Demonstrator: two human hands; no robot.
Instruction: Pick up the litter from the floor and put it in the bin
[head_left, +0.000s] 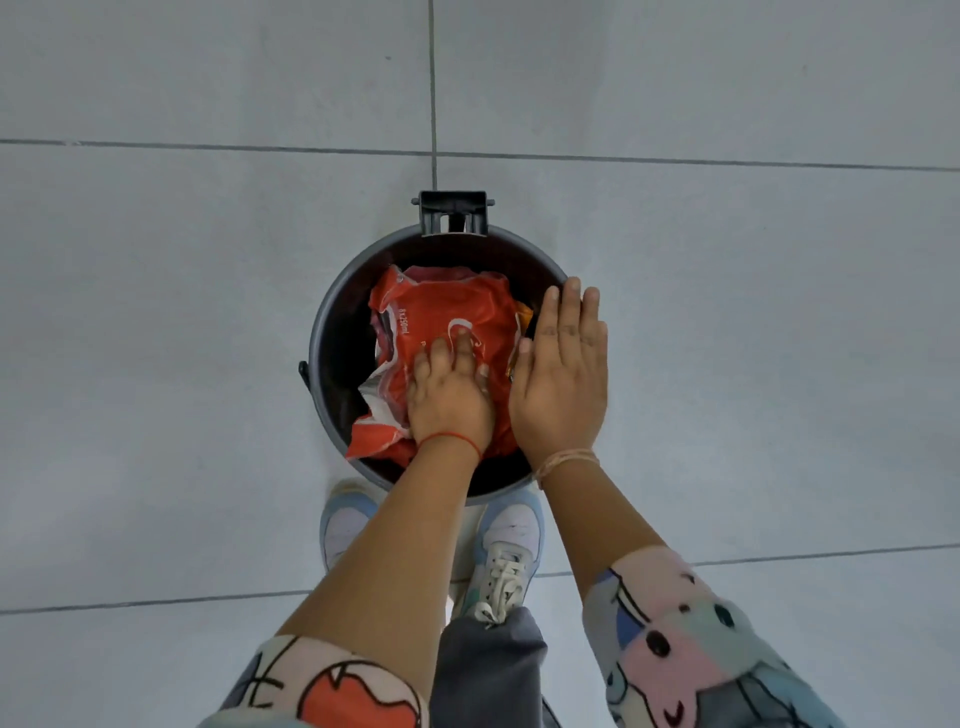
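Observation:
A round dark grey bin (324, 332) stands on the tiled floor right in front of my feet. A crumpled red plastic wrapper (441, 317) fills most of its inside, with an orange scrap (523, 317) at its right edge. My left hand (449, 397) is down inside the bin, palm flat on the red wrapper, fingers spread. Flat with its fingers straight, my right hand (563, 374) hovers over the bin's right rim and holds nothing.
Pale grey floor tiles (182, 312) with dark grout lines surround the bin. A black hinge bracket (453, 212) sticks out at the bin's far rim. My two light sneakers (511, 551) stand just behind the bin.

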